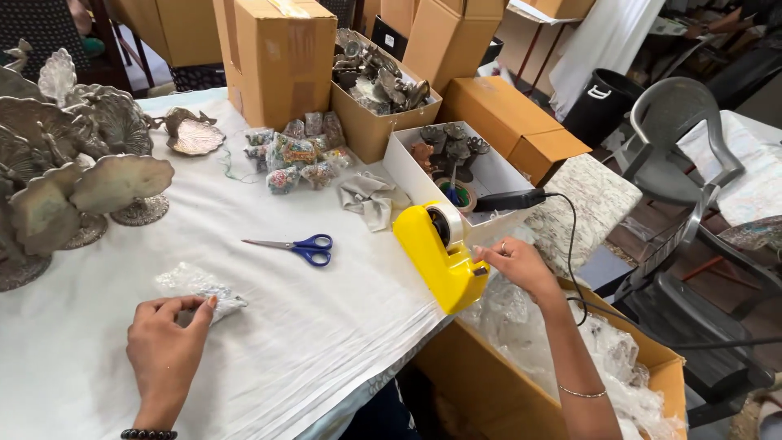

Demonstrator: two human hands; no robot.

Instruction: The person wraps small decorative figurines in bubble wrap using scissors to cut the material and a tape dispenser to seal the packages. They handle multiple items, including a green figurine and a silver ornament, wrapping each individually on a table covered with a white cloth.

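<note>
on the white-covered table (269,326), near its front edge, the left hand (167,350) rests with its fingertips pressing down on a small bundle wrapped in clear plastic (198,287), fingers curled over the near end of it rather than closed around it. at the table's right edge stands a yellow tape dispenser (440,257) with a roll of clear tape on top; the right hand (515,262) touches its front end, thumb and fingers pinched narrow at the cutter, though whether tape sits between them is too small to tell. blue-handled scissors (297,244) lie between the two hands, apart from both. behind them sit a heap of small wrapped packets (295,155), brass peacock figures (73,179) at the far left, and cardboard boxes (273,57). below the right arm, an open carton holds crumpled bubble wrap (521,326).
</note>
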